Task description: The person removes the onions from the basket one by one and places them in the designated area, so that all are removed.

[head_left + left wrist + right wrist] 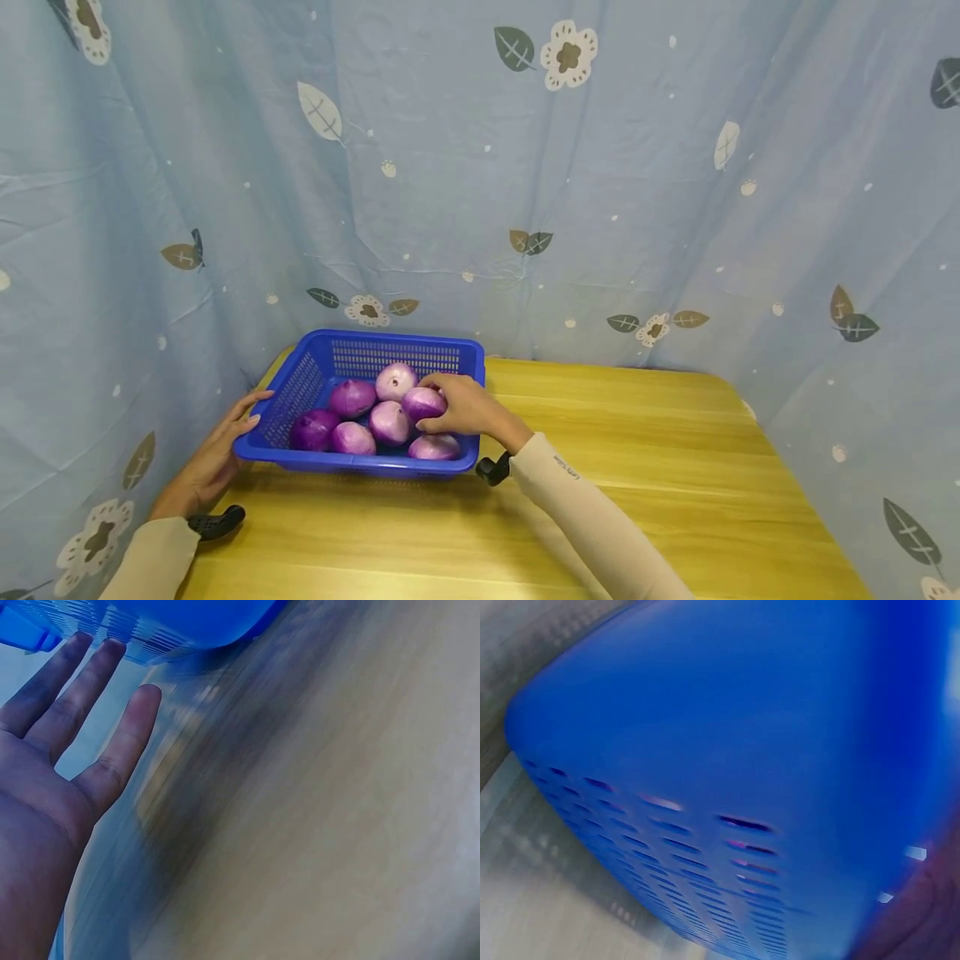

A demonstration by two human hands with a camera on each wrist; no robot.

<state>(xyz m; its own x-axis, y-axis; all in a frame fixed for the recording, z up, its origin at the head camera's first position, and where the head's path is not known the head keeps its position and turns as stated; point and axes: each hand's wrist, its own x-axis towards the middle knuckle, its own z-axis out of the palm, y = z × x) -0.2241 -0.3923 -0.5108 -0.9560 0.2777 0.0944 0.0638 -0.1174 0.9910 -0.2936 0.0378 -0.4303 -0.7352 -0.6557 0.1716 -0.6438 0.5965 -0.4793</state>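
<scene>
The hands are unalike: the right hand (468, 404) curls its thumb and fingers round one red onion (423, 404), while the left hand (213, 454) has its fingers extended and touches the left side of the basket (397, 337), seemingly just to steady it. The gripped onion lies inside the basket, toward its right end, close among the others and below the rim's level, so lifting it out does not look done; whether it is being picked up, set down or merely shifted, a still moment cannot tell. Six other onions (390, 423) show plainly round it, and a purple patch behind the right hand may be one more, mostly hidden. All those in sight are within the basket, so if they are to be moved elsewhere, nearly everything seems left to do; if they are being gathered there, the work looks close to finished. The basket stands upright on the wood-grained tabletop (637, 442), near its far left corner, with a blue patterned curtain (450, 167) hanging behind.
</scene>
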